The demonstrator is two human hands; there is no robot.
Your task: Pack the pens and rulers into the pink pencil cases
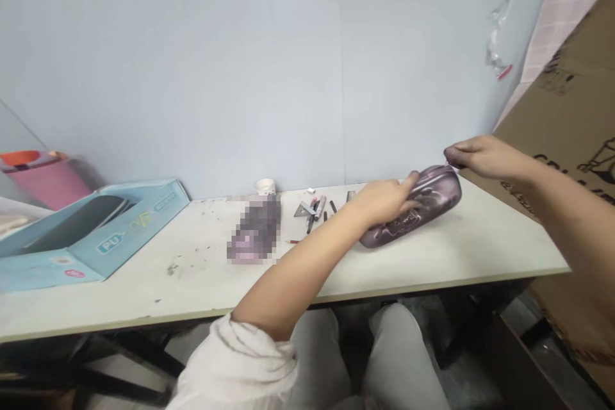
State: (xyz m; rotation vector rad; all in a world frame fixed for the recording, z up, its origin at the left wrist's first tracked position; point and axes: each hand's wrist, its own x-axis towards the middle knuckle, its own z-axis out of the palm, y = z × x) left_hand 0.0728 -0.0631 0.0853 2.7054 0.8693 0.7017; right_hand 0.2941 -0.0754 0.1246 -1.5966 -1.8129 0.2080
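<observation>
left hand clamped over the middle of a purple zip pencil case, right hand pinched on its far end, maybe at the zip. case lying on the white desk, with loose pens, a grey set square and a small white cup just beyond.

Small study or desk corner, makeshift-looking: white panelled wall, pale counter carrying pens, a set square, a zip pencil case; large cardboard carton alongside.
</observation>
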